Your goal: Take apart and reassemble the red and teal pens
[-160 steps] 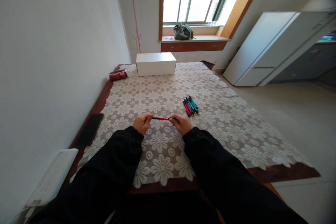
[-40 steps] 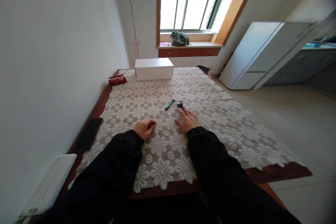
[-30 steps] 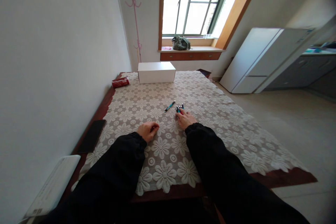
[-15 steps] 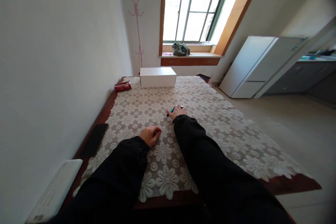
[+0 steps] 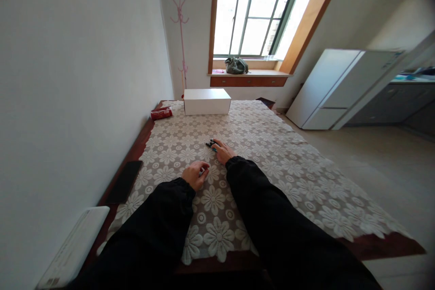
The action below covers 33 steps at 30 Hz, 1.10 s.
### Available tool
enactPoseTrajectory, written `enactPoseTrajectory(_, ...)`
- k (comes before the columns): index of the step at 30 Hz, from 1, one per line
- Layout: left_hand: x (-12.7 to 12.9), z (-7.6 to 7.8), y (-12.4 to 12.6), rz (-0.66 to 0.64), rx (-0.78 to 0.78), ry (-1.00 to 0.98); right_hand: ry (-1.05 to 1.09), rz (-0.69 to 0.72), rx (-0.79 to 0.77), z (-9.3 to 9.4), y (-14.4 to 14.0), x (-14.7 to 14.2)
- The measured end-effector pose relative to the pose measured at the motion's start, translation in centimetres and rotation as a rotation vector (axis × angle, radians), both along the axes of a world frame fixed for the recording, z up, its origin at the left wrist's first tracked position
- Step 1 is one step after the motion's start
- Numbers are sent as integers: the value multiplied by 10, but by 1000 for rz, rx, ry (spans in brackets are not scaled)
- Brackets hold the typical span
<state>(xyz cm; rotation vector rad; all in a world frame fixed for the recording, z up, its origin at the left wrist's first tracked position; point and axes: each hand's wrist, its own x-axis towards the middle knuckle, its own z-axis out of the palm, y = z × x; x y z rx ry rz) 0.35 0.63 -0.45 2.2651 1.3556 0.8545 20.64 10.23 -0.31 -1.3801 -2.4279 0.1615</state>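
My right hand reaches over the middle of the lace tablecloth, its fingers closed around a few slim pens. They look dark with a bit of teal, and the fingers partly cover them, so their number is hard to make out. Nearer to me and to the left, my left hand rests on the cloth with its fingers curled in a loose fist. Nothing shows between its thumb and fingers. Black sleeves cover both forearms.
A white box stands at the table's far end, with a red packet to its left. Along the left edge lie a flat black object and a white panel-like object, close to the wall.
My right hand has swung left across the cloth with the pens, and they now point to the left. My left hand stays almost in place. The view has shifted slightly.
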Motion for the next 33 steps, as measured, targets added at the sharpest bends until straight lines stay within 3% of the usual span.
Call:
enactPoseTrajectory(5,-3,-6,4,75,106,-42,80,190,26,-1,-26,5)
enactPoseTrajectory(7,-4,-8,5,82,122,-38,1,122,12,1,-37,4)
enactPoseTrajectory(10,-5,-9,5,91,125,-30,-100,-111,-3,3,-52,-2)
enactPoseTrajectory(13,-5,-6,4,104,126,-26,-156,-186,-14,4,-62,-9)
enactPoseTrajectory(19,-7,0,1,180,162,-31,-207,-130,-49,10,-72,-17)
enactPoseTrajectory(24,-11,-5,4,334,162,-100,-235,-128,-65,14,-75,-16)
enactPoseTrajectory(29,-11,-6,5,367,142,-50,-263,-148,-80,15,-77,-18)
enactPoseTrajectory(33,-13,-7,6,469,162,-35,-189,-163,-77,13,-76,-15)
